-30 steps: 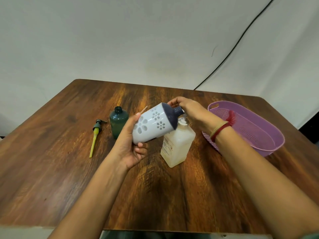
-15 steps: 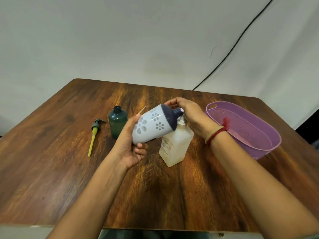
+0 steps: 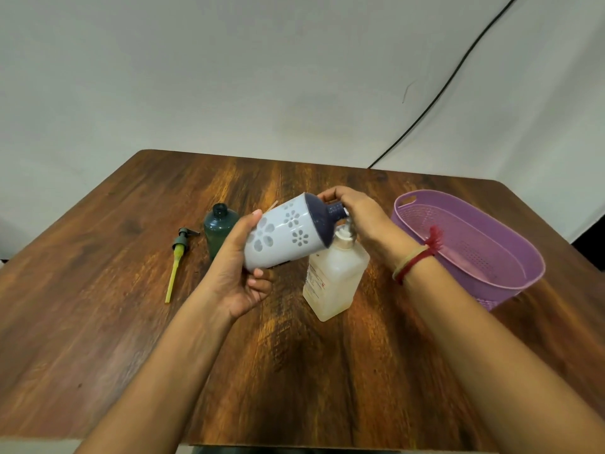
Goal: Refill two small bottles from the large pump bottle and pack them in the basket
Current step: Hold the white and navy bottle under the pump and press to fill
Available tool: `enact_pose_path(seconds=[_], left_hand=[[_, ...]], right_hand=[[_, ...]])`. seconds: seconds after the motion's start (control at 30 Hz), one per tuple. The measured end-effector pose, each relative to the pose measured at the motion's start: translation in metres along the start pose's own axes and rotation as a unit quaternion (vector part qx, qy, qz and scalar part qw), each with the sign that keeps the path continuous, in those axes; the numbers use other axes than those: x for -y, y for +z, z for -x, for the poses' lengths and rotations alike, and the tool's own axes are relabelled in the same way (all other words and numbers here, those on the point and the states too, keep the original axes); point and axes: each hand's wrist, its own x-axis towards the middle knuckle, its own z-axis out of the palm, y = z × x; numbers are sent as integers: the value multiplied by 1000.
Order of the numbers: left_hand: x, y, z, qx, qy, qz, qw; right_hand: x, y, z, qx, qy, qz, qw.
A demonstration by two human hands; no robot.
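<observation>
Bottle tilted, neck angled down to the pump spout, likely so the soap can run straight in! The left hand wraps the white flowered bottle by its base; the right hand curls closed over the large pump bottle, just right. Green bottle waits uncapped far left; basket sits right on the worktop.
</observation>
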Motion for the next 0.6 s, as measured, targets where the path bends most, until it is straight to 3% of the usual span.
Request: enact_pose_path(seconds=[0.37,0.6], left_hand=[[2,0,5,-20,-7,-6,1000],[5,2,5,-24,-7,-7,1000]], right_hand=[[-1,-2,3,22,5,40,999],[-5,-1,3,-6,2,-29,1000]])
